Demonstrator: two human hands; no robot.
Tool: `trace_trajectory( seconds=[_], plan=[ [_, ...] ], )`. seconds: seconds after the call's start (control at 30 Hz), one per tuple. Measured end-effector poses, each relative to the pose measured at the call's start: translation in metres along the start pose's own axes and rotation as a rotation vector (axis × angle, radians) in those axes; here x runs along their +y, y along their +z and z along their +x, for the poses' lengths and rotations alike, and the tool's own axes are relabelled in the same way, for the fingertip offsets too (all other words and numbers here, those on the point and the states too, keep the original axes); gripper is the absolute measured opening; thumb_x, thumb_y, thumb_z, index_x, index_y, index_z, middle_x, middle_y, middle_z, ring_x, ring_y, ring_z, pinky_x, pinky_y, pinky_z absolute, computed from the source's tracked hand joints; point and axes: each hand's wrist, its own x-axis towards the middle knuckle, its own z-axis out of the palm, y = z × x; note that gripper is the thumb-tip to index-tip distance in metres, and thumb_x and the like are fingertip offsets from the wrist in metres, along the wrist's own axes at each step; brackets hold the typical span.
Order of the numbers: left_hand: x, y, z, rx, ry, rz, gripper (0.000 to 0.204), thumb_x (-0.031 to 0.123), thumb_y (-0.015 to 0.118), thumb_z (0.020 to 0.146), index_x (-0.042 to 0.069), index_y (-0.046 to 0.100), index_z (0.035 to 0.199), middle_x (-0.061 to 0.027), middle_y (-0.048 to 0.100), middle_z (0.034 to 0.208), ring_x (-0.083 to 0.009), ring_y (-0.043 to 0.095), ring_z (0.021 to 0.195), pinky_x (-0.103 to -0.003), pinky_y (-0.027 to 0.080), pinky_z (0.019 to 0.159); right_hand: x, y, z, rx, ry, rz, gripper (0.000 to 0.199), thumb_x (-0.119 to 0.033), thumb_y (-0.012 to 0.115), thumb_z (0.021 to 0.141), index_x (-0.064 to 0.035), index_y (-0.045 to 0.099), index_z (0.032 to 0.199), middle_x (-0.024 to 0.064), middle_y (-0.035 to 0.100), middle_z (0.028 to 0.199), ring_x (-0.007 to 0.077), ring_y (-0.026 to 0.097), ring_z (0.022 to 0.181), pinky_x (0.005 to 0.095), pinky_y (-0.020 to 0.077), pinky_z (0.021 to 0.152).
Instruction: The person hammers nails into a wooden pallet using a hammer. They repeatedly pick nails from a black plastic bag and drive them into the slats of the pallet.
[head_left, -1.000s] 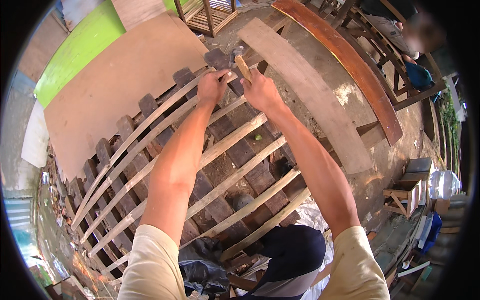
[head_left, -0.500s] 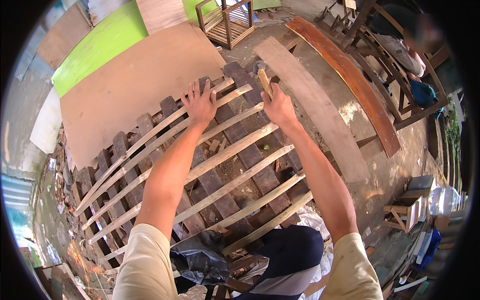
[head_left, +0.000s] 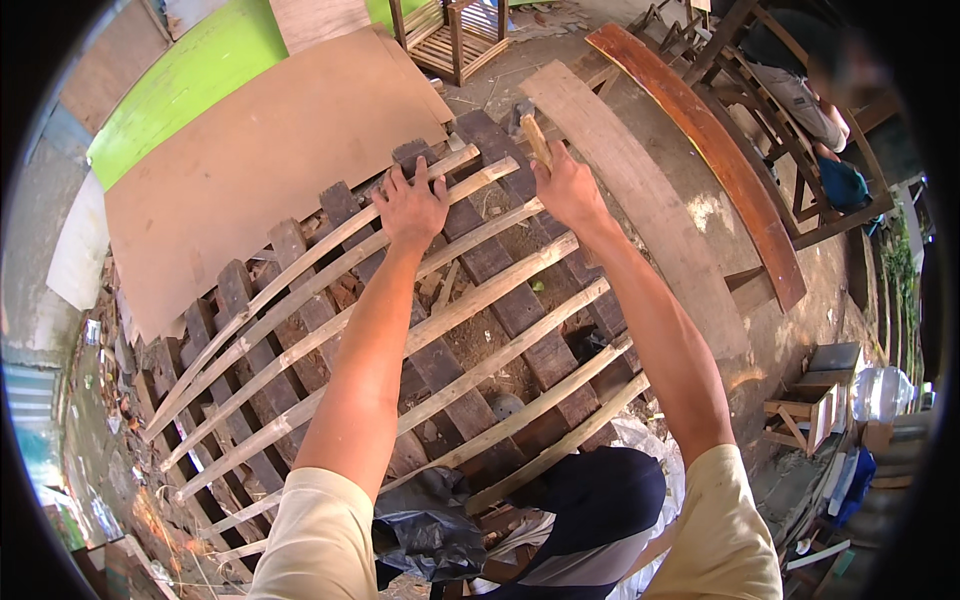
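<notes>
Several pale, slender wooden poles (head_left: 495,287) lie slantwise, side by side, across dark wooden beams (head_left: 455,392). My left hand (head_left: 414,208) is at the far end of the poles, its fingers bent over the farthest pole (head_left: 300,263) near its right end. To the right, my right hand (head_left: 572,192) is closed round the wooden handle of a hammer (head_left: 538,140). The hammer's dark head points away from me, above the far end of the beams and apart from the poles.
A large brown board (head_left: 260,170) lies beyond the beams on the left. Two long planks, one pale (head_left: 640,190) and one reddish-brown (head_left: 710,165), stretch along the right. A person (head_left: 800,100) sits by wooden frames at far right. Near me is a black plastic bag (head_left: 425,525).
My left hand's spread fingers have drawn in and bent over the farthest pole. The hammer stays in my right hand. The whole view has shifted slightly.
</notes>
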Motion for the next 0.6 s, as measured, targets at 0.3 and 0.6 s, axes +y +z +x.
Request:
trace_trajectory(
  seconds=[0.3,0.6],
  plan=[
    [0.001,-0.004,0.002,-0.007,-0.003,-0.013,0.061,0.051,0.038,0.102,0.022,0.037,0.155,-0.0199,0.035,0.156,-0.0338,0.031,0.146,-0.058,0.020,0.116,-0.030,-0.015,0.007,-0.052,-0.023,-0.061,0.042,-0.028,0.054,0.100,-0.0021,0.047,0.133,0.0334,0.067,0.088,0.0514,0.067,0.087,0.0572,0.0530,0.078],
    [-0.001,-0.003,0.000,0.005,-0.013,-0.059,0.059,0.050,0.041,0.101,0.022,0.040,0.154,-0.0197,0.035,0.156,-0.0338,0.031,0.146,-0.058,0.020,0.116,-0.029,-0.013,0.021,-0.166,-0.063,-0.208,0.037,-0.027,0.056,0.098,-0.0025,0.052,0.126,0.0349,0.067,0.095,0.0514,0.066,0.095,0.0590,0.0513,0.085]
  ],
)
